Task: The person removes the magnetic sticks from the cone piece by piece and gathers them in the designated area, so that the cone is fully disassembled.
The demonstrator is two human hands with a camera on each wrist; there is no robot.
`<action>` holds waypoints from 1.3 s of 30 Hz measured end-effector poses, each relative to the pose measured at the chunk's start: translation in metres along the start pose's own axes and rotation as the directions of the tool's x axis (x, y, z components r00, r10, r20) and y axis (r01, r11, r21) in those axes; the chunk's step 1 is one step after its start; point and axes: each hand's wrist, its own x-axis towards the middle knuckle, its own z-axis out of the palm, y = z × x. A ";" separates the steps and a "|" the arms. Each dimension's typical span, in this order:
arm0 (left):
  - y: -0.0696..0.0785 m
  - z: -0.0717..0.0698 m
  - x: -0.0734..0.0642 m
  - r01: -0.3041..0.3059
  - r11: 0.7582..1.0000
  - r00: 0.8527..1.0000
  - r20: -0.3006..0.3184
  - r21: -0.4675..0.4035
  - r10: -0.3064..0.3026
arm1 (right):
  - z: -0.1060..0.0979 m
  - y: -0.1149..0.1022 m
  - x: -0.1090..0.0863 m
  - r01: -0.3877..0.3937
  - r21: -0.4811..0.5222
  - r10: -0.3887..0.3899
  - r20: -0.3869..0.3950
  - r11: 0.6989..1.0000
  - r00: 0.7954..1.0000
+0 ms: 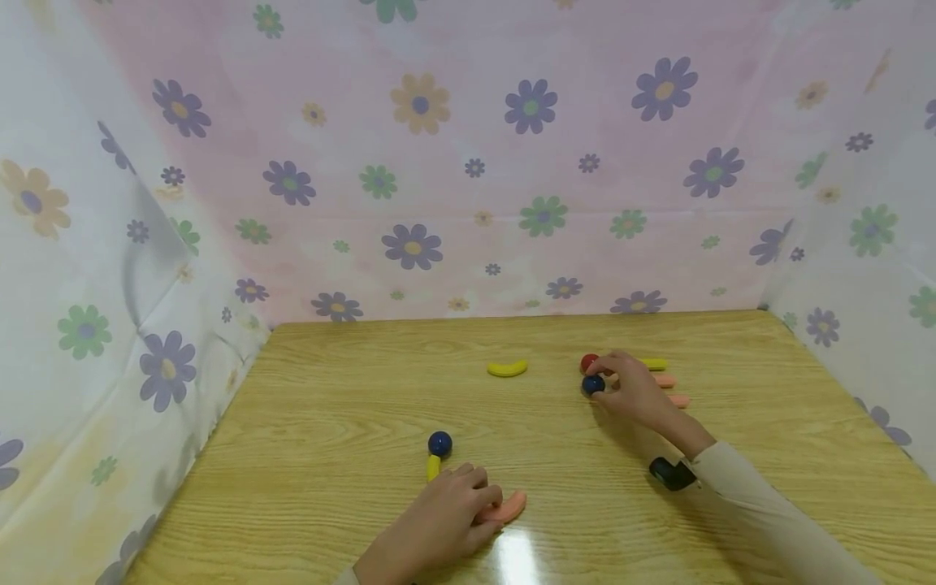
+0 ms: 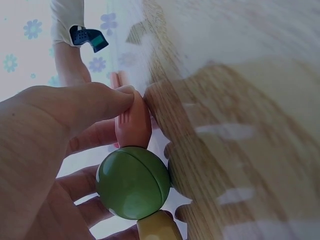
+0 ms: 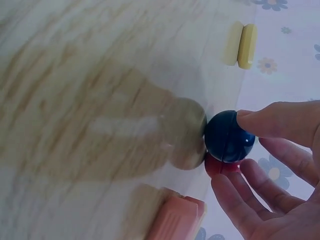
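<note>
At the front of the table, my left hand [image 1: 453,508] pinches a pink curved stick [image 1: 509,509] between thumb and fingers. In the left wrist view a green ball [image 2: 133,183] joins the end of that pink stick, and a yellow stick [image 2: 159,226] meets the ball's other side. The green ball is hidden under the hand in the head view. Farther back on the right, my right hand [image 1: 630,393] grips a dark blue ball [image 1: 593,385] with thumb and fingertips. A red ball [image 1: 589,363] lies right behind it.
Beyond the right hand lie a yellow stick [image 1: 654,364] and two pink sticks [image 1: 680,401]. A curved yellow stick [image 1: 507,369] rests at the back middle. Another blue ball [image 1: 439,444] sits at the end of a yellow stick [image 1: 434,468]. Flowered cloth [image 1: 468,187] walls the table.
</note>
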 end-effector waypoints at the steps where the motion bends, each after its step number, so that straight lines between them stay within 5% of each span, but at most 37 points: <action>1: 0.000 0.000 0.000 0.000 1.000 1.000 0.000 -0.002 0.000 | -0.001 -0.001 0.000 0.001 0.003 -0.001 -0.003 1.000 1.000; 12: -0.005 -0.003 -0.005 0.012 1.000 1.000 0.025 0.001 -0.012 | -0.009 -0.022 -0.007 0.066 -0.002 -0.066 -0.023 0.998 0.998; 20: -0.014 -0.011 -0.016 0.032 0.999 0.997 0.066 -0.043 -0.029 | -0.004 -0.060 -0.021 0.224 -0.018 -0.221 0.099 0.974 0.970; 31: -0.023 -0.026 -0.024 0.002 0.991 0.991 0.132 -0.131 0.015 | 0.029 -0.113 -0.041 0.299 0.152 -0.334 0.351 0.942 0.875; 39: -0.023 -0.025 -0.023 0.016 0.990 0.997 0.074 -0.140 -0.005 | 0.067 -0.129 -0.045 0.435 0.177 -0.469 0.371 0.883 0.801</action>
